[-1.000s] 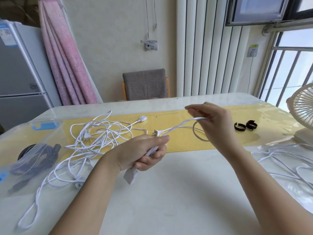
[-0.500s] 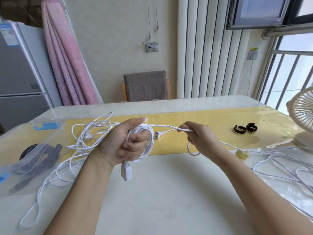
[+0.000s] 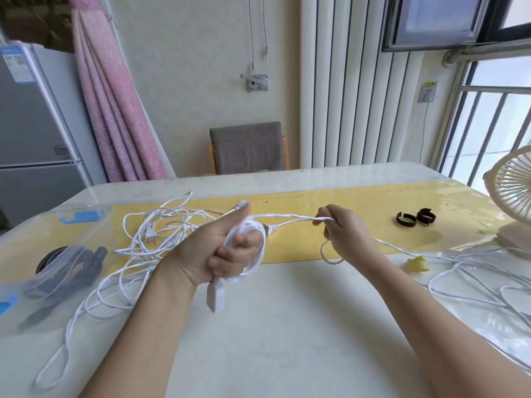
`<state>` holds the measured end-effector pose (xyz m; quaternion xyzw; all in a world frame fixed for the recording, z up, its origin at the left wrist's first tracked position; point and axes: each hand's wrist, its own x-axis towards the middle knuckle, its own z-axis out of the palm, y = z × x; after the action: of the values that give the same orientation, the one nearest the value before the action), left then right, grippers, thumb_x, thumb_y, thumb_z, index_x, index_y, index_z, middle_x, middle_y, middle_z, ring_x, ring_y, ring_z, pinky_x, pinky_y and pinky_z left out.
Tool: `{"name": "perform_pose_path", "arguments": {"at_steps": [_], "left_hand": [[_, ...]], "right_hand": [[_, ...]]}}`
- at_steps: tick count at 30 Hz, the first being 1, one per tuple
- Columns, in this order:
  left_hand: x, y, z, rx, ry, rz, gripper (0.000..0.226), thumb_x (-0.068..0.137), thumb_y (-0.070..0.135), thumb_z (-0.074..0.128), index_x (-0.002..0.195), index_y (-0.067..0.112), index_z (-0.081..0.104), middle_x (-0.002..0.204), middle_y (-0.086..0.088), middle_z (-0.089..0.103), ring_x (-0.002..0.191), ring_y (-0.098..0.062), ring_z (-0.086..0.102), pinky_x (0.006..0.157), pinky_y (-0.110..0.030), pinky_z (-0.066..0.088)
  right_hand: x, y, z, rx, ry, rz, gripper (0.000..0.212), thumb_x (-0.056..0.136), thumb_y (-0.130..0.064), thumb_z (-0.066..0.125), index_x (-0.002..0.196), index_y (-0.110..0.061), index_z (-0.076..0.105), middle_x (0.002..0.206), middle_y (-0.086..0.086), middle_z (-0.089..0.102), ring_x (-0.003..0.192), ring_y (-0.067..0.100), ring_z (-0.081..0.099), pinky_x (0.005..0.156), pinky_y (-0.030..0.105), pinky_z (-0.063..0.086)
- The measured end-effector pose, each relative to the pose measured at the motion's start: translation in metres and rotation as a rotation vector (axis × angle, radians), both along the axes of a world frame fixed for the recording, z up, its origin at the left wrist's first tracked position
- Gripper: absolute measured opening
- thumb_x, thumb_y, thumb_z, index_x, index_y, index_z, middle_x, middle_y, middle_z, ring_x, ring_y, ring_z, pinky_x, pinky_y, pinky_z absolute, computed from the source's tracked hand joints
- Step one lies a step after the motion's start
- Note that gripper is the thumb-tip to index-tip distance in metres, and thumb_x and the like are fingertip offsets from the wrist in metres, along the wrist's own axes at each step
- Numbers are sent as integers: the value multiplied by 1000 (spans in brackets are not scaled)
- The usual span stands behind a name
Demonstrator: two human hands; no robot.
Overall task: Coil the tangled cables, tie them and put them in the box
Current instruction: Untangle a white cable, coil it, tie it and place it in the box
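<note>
The widest free room is the bare tabletop (image 3: 287, 326) at lower centre, between the two forearms. At mid-frame a white cable (image 3: 293, 224) stretches between the left hand (image 3: 212, 251) and the right hand (image 3: 342, 231), crossing any straight reach to the yellow runner (image 3: 359, 202) behind. Left of centre, a tangle of white cables (image 3: 161, 234) covers the table up to the clear plastic box (image 3: 57, 251) at the left edge. At right, loose cable loops (image 3: 474, 285) and a desk fan (image 3: 514, 196) crowd that side. Two black ties (image 3: 415, 219) lie on open runner left of the fan.

cable (image 3: 260, 252) wound round left hand (image 3: 207, 252), right hand (image 3: 342, 234) lowered
</note>
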<state>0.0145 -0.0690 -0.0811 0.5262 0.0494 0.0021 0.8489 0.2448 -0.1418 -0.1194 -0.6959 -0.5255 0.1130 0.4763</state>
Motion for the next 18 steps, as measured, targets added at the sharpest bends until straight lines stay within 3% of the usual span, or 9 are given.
{"name": "perform_pose_path", "arguments": {"at_steps": [2,4,8,11,15,18], "left_hand": [[1,8,-3,-303,-234,-55,43,97,45,39,79,9,54,51,5,30,36,-5,23,43,-22,29],[0,15,-6,-521,-383,47,40,99,35,37,83,3,55,54,5,28,40,-8,24,49,-25,29],[-6,29,-22,-733,-619,353,28,94,19,42,77,1,57,55,-2,39,45,-11,35,49,-29,35],[-7,32,-26,-777,-691,547,44,98,30,36,71,4,58,51,-5,45,39,-16,42,44,-28,38],[4,19,-16,-607,-580,872,55,100,44,30,64,13,57,47,8,35,33,-5,33,36,-16,31],[16,10,-10,-476,-435,963,50,99,45,31,70,14,57,46,10,30,32,-4,29,34,-15,28]], "right_hand": [[-2,-2,-1,-113,-119,50,27,94,-5,41,78,-14,62,59,1,47,51,16,41,44,18,29],[-5,-6,-1,-190,-170,172,24,97,-12,44,84,-14,64,61,-1,48,48,11,41,43,16,29],[-24,-14,3,-233,-99,490,24,95,-43,52,95,-24,67,62,-3,42,54,8,37,56,19,34],[-40,-19,8,-243,-191,557,43,86,-60,46,99,-31,75,55,-2,34,51,10,32,51,15,30],[-52,-25,13,-308,-320,588,39,92,-53,49,91,-27,77,47,1,24,45,15,26,44,20,24],[-58,-29,15,-403,-429,585,44,95,-48,47,78,-21,77,46,1,35,42,15,34,43,20,30]]}}
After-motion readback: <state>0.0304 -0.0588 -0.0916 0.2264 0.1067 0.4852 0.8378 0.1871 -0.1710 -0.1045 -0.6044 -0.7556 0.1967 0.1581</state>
